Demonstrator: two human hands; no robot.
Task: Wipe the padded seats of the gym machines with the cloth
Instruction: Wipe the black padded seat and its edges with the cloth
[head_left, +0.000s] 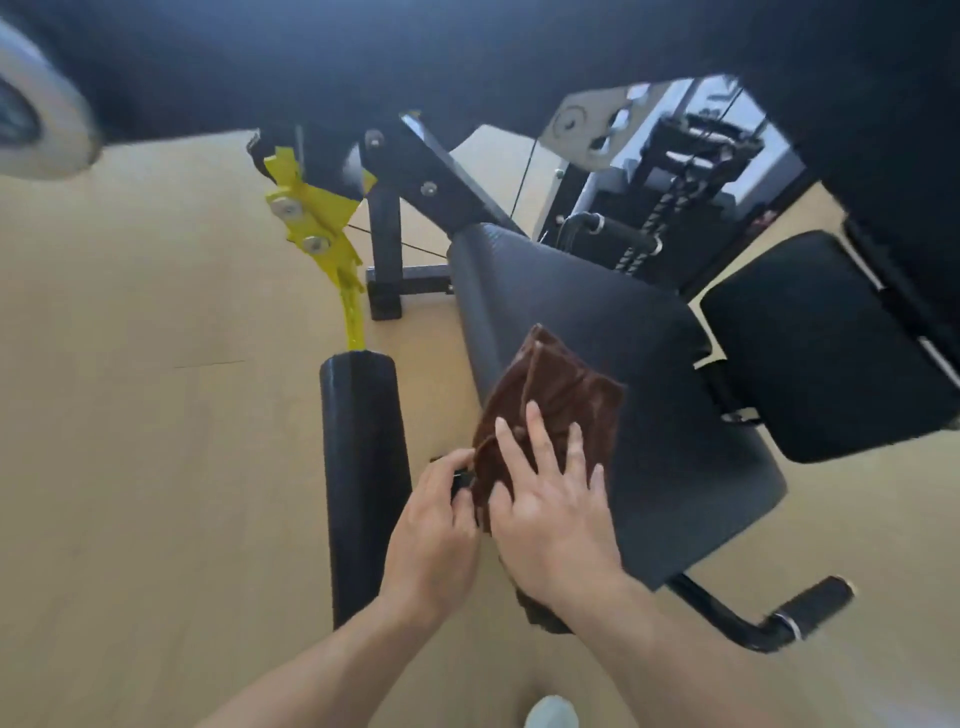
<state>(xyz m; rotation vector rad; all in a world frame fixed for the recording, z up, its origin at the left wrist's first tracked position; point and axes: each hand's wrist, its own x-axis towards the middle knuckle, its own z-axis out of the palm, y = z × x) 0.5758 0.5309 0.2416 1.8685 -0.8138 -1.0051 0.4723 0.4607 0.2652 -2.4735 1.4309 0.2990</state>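
Observation:
A brown cloth (556, 400) lies over the left edge of the dark grey padded seat (623, 364) of a gym machine. My right hand (556, 509) presses flat on the cloth with its fingers spread and straight. My left hand (434, 530) is just left of it, with curled fingers pinching the cloth's hanging left edge beside the seat. A second black pad (826, 343) sits to the right of the seat.
A black foam roller (363, 478) stands left of the seat, below a yellow bracket (317, 223). A black handle (810, 608) sticks out at the seat's lower right. Cable and weight stack (675, 176) at the back. A large dark pad (467, 57) overhangs the top. Light wooden floor (156, 415).

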